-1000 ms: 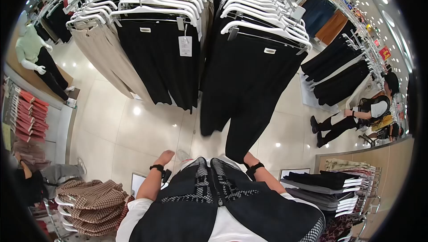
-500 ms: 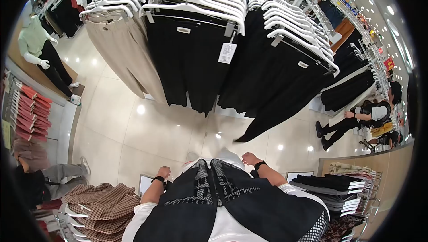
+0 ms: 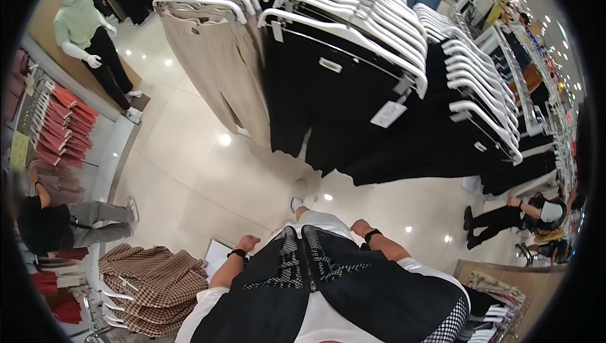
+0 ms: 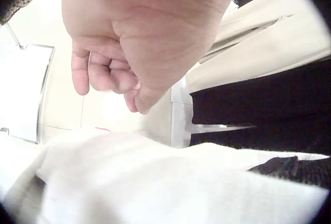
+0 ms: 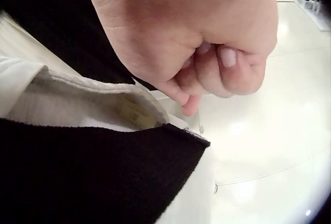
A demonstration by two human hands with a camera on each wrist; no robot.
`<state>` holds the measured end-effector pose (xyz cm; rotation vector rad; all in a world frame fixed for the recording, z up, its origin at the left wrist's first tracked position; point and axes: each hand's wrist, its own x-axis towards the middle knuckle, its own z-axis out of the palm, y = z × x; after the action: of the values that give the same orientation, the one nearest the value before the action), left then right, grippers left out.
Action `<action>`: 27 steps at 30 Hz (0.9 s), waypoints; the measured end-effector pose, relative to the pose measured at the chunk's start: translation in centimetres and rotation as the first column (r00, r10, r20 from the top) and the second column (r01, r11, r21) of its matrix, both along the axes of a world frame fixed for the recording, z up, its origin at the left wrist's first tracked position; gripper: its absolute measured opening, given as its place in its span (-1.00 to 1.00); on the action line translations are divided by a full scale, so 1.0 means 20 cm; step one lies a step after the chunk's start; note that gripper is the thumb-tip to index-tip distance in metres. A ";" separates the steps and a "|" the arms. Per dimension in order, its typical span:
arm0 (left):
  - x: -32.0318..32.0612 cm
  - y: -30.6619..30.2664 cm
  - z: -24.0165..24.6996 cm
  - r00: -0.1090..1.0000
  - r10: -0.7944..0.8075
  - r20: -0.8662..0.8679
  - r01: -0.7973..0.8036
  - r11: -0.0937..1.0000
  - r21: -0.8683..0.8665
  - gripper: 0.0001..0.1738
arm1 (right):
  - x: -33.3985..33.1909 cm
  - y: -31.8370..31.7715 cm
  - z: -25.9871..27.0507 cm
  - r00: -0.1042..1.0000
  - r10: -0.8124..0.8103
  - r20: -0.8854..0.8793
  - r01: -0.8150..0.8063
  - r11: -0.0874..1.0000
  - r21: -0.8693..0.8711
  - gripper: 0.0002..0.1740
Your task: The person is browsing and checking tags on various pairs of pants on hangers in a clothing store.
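My left hand [image 3: 248, 242] hangs beside my body with its fingers loosely bent and nothing in it. In the left wrist view its palm and curled fingers [image 4: 111, 76] show above my white clothing. My right hand [image 3: 361, 227] is at my other side, its fingers [image 5: 217, 74] curled in loosely around nothing. Nearest in front of me is a rack of black trousers [image 3: 293, 90] on white hangers [image 3: 344, 27], one pair with a white tag [image 3: 388, 114]. Beige trousers [image 3: 218, 68] hang to their left. Both hands are apart from these clothes.
A mannequin [image 3: 79, 27] stands at the far left. Pink garments [image 3: 66, 122] hang on a side rack, checked shirts [image 3: 154, 286] at lower left. One person in grey trousers [image 3: 101, 220] is at left, another in black [image 3: 492, 223] at right. Shiny tiled floor [image 3: 189, 185] lies between.
A black trouser leg at my right hand has swung away and hangs with the rack again. The racks have shifted right and closer in view, and my foot now shows ahead.
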<state>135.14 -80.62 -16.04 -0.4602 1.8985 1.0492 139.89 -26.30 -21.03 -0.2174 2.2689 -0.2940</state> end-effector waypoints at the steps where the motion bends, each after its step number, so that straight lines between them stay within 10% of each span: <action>1: -0.02 -0.03 0.02 0.999 -0.043 -0.009 0.042 0.997 -0.062 -0.68 | -0.08 -0.01 -0.02 1.000 0.016 0.004 -0.016 1.000 -0.006 -0.59; 2: -0.02 -0.17 -0.22 0.941 -0.329 -0.080 0.326 0.944 -0.044 -0.67 | -0.22 -0.06 0.11 0.969 -0.186 0.163 0.194 0.980 -0.037 -0.53; 5: -0.15 -0.29 -0.22 0.911 -0.409 -0.044 0.404 0.910 -0.093 -0.66 | -0.63 -0.22 0.40 0.731 -0.607 0.312 0.633 0.774 0.022 -0.54; 8: -0.37 -0.34 -0.11 0.979 -0.158 0.132 0.181 0.967 -0.179 -0.65 | -0.95 -0.26 0.37 0.707 -0.609 0.359 0.673 0.736 -0.074 -0.47; 10: -0.52 -0.36 -0.12 0.961 -0.265 -0.084 0.228 0.925 -0.305 -0.63 | -1.15 -0.30 0.34 0.722 -0.606 0.334 0.672 0.730 -0.127 -0.47; 12: -0.69 -0.28 -0.03 0.931 0.262 -0.254 -0.335 0.891 -0.308 -0.59 | -1.33 -0.35 0.25 0.831 -0.519 0.200 0.552 0.815 -0.175 -0.45; 17: -0.93 -0.19 0.35 0.867 0.155 -0.474 -0.307 0.915 -0.262 -0.52 | -1.65 -0.47 0.25 0.968 -0.239 0.077 0.243 0.968 -0.054 -0.39; 24: -0.92 -0.58 0.12 0.794 0.241 -0.558 -0.471 0.823 -0.316 -0.57 | -1.80 -0.66 0.26 0.909 -0.401 -0.112 0.343 0.874 -0.345 -0.51; 25: -0.94 -0.66 0.06 0.749 0.199 -0.632 -0.482 0.818 -0.314 -0.55 | -1.79 -0.70 0.16 0.784 -0.510 -0.353 0.303 0.811 -0.500 -0.51; 27: -1.01 -0.86 -0.09 0.771 0.291 -0.566 -0.516 0.806 -0.290 -0.54 | -1.86 -0.79 0.32 0.822 -0.569 0.006 0.545 0.783 -0.299 -0.46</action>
<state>115.00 -97.90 -17.78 -0.9846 2.6000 1.0924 102.63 -42.05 -14.70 0.3190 2.3228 -0.9500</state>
